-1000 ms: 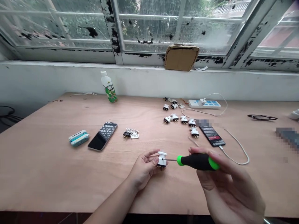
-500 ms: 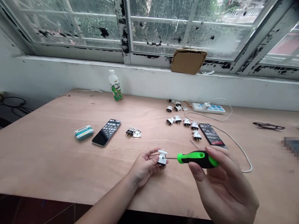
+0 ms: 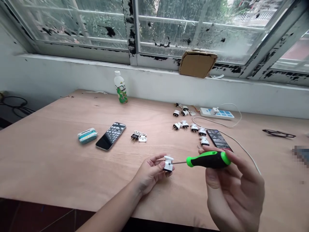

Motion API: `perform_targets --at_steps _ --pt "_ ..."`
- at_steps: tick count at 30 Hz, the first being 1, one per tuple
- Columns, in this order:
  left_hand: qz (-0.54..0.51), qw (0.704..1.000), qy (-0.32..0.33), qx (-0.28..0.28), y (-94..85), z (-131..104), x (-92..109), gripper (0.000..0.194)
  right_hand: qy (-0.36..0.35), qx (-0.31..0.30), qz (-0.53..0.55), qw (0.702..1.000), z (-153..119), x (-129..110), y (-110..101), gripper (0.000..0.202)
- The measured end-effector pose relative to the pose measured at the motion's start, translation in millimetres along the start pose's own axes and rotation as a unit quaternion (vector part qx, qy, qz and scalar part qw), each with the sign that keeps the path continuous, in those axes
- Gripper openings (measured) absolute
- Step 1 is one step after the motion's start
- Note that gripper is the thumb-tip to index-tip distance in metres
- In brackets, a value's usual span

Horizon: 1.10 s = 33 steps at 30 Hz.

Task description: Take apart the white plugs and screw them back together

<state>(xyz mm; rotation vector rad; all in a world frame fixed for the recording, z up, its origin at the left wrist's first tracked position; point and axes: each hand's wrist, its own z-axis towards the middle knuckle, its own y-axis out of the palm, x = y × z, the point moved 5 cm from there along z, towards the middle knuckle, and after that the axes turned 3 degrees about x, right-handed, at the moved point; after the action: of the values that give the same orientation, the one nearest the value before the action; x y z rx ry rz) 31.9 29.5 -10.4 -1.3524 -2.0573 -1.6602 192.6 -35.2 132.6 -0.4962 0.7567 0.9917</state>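
Between the thumb and fingers of my left hand (image 3: 151, 172) is a white and black electrical plug (image 3: 168, 163), its prongs pointing down. My right hand (image 3: 238, 190) holds a green and black screwdriver (image 3: 210, 160) by the handle, with a finger against the handle's end. The screwdriver's shaft runs level to the left, and its tip meets the side of the plug at a small dark hole. Left of the plug, a black plug core (image 3: 135, 136) lies beside a white plug cover (image 3: 143, 138) on the table.
Several assembled plugs (image 3: 184, 124) stand beyond my hands, near a power strip (image 3: 218, 113) with a white cable. One phone (image 3: 219, 140) lies behind my right hand, another phone (image 3: 111, 136) at left beside a teal and white packet (image 3: 87, 135). A bottle (image 3: 120, 87) stands at the back; glasses (image 3: 278, 133) lie right.
My right hand has shifted its hold on the screwdriver, and its fingers now sit farther back on the handle, which has turned. My left hand keeps the plug in nearly the same place.
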Motion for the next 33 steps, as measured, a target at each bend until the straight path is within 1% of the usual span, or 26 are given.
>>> perform_targets --at_steps 2,5,6,8,11,13,14,18,22,24,26,30,33 --pt "-0.002 1.0 -0.002 0.0 0.0 0.1 -0.1 0.044 -0.031 -0.009 0.001 0.999 0.4 -2.5 1.7 0.057" --pt "0.0 1.0 -0.001 0.0 0.7 -0.3 0.7 0.044 -0.087 0.029 -0.034 0.995 0.6 -6.8 -0.8 0.065" --pt "0.002 1.0 0.001 0.001 0.9 -0.5 1.2 0.045 -0.093 0.041 -0.042 0.994 0.6 -7.5 -1.8 0.066" --pt "0.007 1.0 0.004 0.001 1.1 -0.9 2.1 0.045 -0.079 0.043 -0.037 0.995 0.9 -7.1 -2.8 0.063" --pt "0.013 1.0 0.002 0.002 1.3 -1.2 2.6 0.046 -0.044 0.0 0.003 0.999 1.4 -6.8 -1.5 0.053" --pt "0.015 1.0 0.002 0.005 1.5 -1.2 2.9 0.046 -0.043 -0.022 0.03 0.998 1.7 -8.7 -0.6 0.052" --pt "0.015 1.0 0.003 0.006 1.7 -1.2 3.1 0.046 -0.047 -0.02 0.038 0.998 1.9 -9.8 -0.8 0.053" --pt "0.012 1.0 0.003 0.006 2.1 -1.3 3.2 0.045 -0.044 0.022 0.032 0.998 2.7 -11.1 -2.6 0.056" --pt "0.005 1.0 0.0 0.004 1.3 -1.4 3.0 0.044 -0.023 0.008 0.044 0.999 3.0 -9.8 -1.7 0.051" --pt "0.006 1.0 0.003 -0.001 1.4 -1.4 3.4 0.044 -0.026 0.014 0.029 0.999 3.3 -9.4 -4.1 0.047" --pt "0.01 1.0 0.005 -0.005 1.7 -1.4 3.6 0.043 -0.033 0.023 0.014 0.999 3.4 -8.8 -6.6 0.049" --pt "0.013 1.0 0.003 -0.001 0.9 -0.9 3.4 0.042 -0.045 0.04 0.014 0.998 2.8 -9.1 -7.1 0.059" --pt "0.012 1.0 0.0 -0.003 0.4 -0.6 2.8 0.044 -0.036 0.037 0.019 0.999 2.8 -8.6 -3.5 0.056"
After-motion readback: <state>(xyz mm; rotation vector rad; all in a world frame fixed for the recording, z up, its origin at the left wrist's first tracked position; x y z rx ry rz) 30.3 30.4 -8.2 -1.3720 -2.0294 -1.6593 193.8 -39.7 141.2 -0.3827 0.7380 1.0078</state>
